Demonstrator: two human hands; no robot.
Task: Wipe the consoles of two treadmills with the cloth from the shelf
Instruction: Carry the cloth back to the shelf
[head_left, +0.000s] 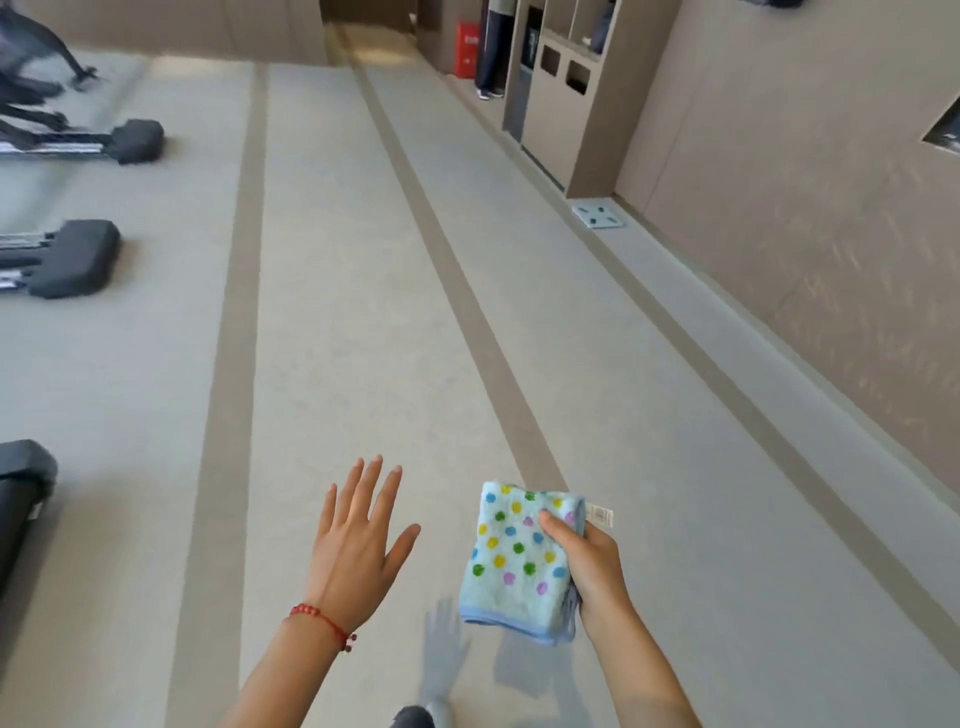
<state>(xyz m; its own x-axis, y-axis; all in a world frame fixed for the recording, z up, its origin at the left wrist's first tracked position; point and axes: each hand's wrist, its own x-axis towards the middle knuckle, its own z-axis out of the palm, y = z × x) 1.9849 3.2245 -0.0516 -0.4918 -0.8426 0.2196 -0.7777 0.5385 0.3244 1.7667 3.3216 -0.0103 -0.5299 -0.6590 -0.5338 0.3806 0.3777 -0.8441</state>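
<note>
Right hand (587, 566) has its fingers pinching the folded cloth (519, 561); left hand (358, 540) is spread loose, holding nothing. I'd keep that fold tight while heading to the treadmills (78, 254), off past the left fingers.

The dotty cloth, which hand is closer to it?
Right. The right hand grips the dotty cloth along its right edge. The left hand is spread open, apart from the cloth on its left side.

A gym, treadmill ends (78, 257) lined along striped floor (363, 312); cubby shelving (561, 88) against wall
</note>
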